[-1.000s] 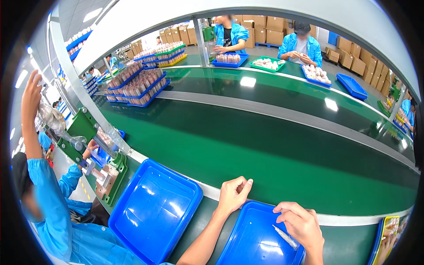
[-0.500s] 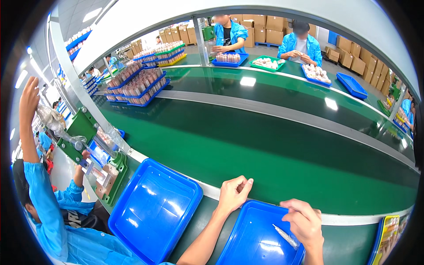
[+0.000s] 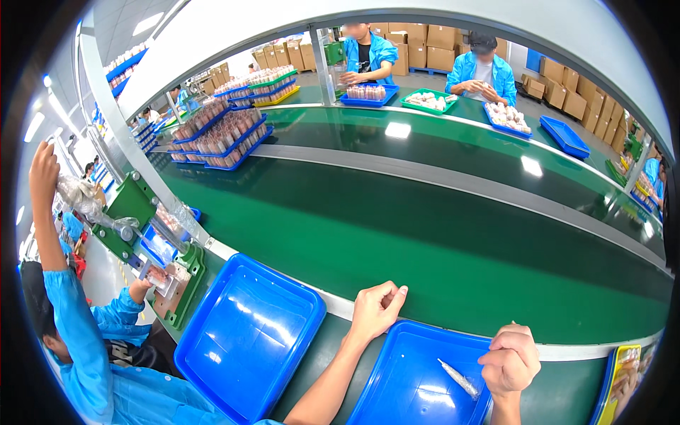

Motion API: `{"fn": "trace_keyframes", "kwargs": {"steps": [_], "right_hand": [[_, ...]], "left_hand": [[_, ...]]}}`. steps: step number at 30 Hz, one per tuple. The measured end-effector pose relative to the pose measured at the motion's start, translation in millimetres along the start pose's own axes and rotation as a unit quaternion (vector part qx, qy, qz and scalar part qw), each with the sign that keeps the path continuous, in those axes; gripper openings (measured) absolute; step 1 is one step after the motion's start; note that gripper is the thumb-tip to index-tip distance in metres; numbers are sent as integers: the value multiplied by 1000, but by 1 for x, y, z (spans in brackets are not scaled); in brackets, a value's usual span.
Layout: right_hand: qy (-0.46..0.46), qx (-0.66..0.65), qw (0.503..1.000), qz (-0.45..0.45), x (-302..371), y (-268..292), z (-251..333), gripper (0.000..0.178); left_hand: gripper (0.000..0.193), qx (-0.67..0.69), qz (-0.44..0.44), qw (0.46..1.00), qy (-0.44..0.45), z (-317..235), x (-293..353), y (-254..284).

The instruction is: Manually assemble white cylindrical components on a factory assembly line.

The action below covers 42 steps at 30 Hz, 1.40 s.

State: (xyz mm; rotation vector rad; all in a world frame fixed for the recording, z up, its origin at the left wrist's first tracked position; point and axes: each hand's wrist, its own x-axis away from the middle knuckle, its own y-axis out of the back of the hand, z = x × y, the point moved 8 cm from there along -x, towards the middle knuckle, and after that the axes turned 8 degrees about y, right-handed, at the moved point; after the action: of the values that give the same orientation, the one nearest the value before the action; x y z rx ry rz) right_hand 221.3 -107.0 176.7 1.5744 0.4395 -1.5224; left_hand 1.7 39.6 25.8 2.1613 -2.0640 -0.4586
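Observation:
My left hand (image 3: 378, 310) is closed in a loose fist at the far left corner of a blue tray (image 3: 384, 356); its palm side is hidden. My right hand (image 3: 510, 358) is curled shut over the same tray's right edge, with nothing showing between its fingers. A slim, pointed, silvery-clear tube-like piece (image 3: 459, 380) lies slantwise in that tray, just left of my right hand. Left of my left forearm sits a second blue tray (image 3: 249, 333), with only tiny specks in it.
A green belt (image 3: 397, 248) runs beyond the trays. To the left, a co-worker in a blue jacket (image 3: 78, 340) works a green hand press (image 3: 138, 212). Stacked trays of tubes (image 3: 227, 145) stand far left. Two workers sit opposite. A yellow-and-blue tray edge (image 3: 610, 386) is at right.
My right hand has shifted right and its fingers have curled closed. My left hand stays still. The co-worker's raised hand has come down slightly, and their other hand is now at the press.

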Motion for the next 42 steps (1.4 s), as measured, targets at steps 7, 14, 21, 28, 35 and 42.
{"fn": "trace_keyframes", "kwargs": {"steps": [7,14,21,28,35,42], "right_hand": [[81,4,995,57,-11,3,15,11],[74,8,996,53,-9,5,13,14],[67,36,995,71,-10,7,10,12],[60,25,996,63,-9,8,7,12],[63,28,995,66,-9,9,7,12],[61,34,996,61,-12,11,7,10]], "left_hand": [[35,-4,4,1000,5,2,0,-1],[35,-8,0,1000,-4,1,0,-2],[35,-12,5,1000,4,1,0,-2],[36,-17,5,1000,-4,-3,0,-2],[36,-20,6,1000,0,-2,0,-3],[36,-22,2,1000,-3,-1,1,-3]]}}
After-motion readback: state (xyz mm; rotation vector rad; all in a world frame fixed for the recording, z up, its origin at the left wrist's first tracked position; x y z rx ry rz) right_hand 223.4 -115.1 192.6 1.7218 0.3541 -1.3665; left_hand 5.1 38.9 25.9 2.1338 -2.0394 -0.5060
